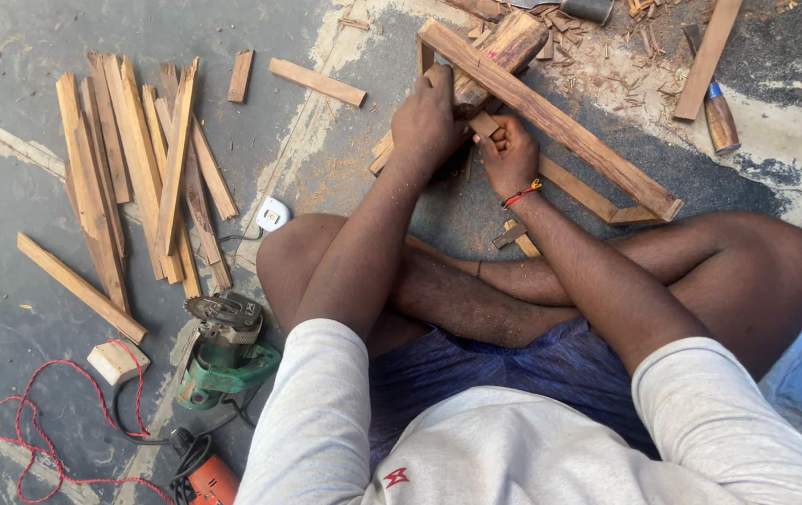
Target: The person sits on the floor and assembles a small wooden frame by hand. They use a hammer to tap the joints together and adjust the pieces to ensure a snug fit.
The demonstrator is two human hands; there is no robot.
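I sit cross-legged on a concrete floor. A wooden frame (pixel 560 122) of joined strips lies in front of my legs, resting against a thick wood block (pixel 513 42). My left hand (pixel 427 117) presses down on the frame's near-left part, fingers closed over the wood. My right hand (pixel 510 154), with a red thread on its wrist, is clenched around a small wooden piece (pixel 483 123) beside the left hand. The part of the frame under both hands is hidden.
A pile of several wooden strips (pixel 139 168) lies at the left. A green power tool (pixel 223 351), an orange tool (pixel 209 477), red cord (pixel 36 421) and a small wood block (pixel 116 360) sit bottom left. Wood chips and a cylindrical bottle (pixel 721 120) lie top right.
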